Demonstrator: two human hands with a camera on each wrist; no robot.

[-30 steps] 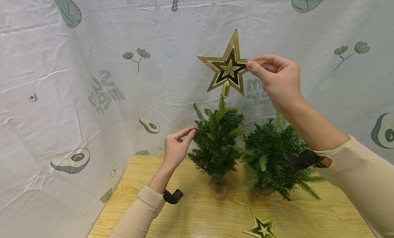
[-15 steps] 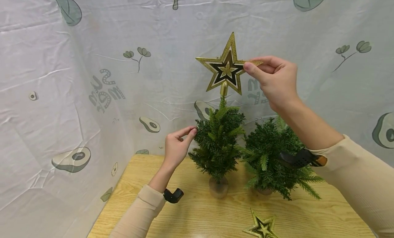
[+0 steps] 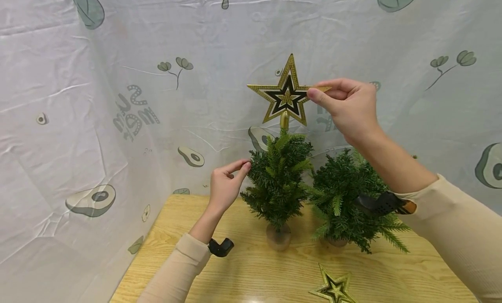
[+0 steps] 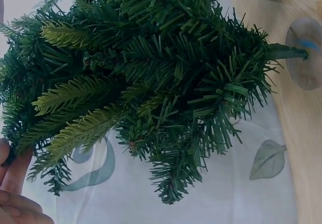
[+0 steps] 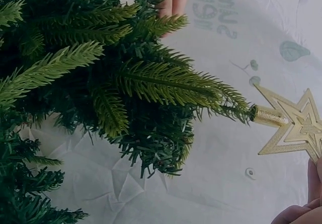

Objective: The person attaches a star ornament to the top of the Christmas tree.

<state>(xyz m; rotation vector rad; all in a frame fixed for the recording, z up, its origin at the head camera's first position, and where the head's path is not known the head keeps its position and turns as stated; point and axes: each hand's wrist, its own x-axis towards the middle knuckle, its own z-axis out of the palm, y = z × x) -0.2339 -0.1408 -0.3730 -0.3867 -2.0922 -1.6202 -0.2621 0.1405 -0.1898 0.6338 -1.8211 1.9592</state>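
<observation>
A gold star tree topper (image 3: pixel 287 97) stands upright over the left small artificial Christmas tree (image 3: pixel 279 176). My right hand (image 3: pixel 349 107) pinches the star's right point between thumb and fingers. In the right wrist view, the star's gold socket (image 5: pixel 270 116) sits over the tip of the tree's top sprig. My left hand (image 3: pixel 227 183) pinches a branch end on the tree's left side, which the left wrist view shows at its left edge, where the fingers (image 4: pixel 19 171) meet the needles.
A second small tree (image 3: pixel 349 203) stands to the right, partly behind my right forearm. Another gold star (image 3: pixel 334 287) lies on the wooden table (image 3: pixel 251 268) near the front. A patterned white sheet (image 3: pixel 219 42) hangs behind and to the left.
My right hand has lowered the star and shifted it slightly left, and its socket has come down over the treetop. The left hand has stayed in place on the branch.
</observation>
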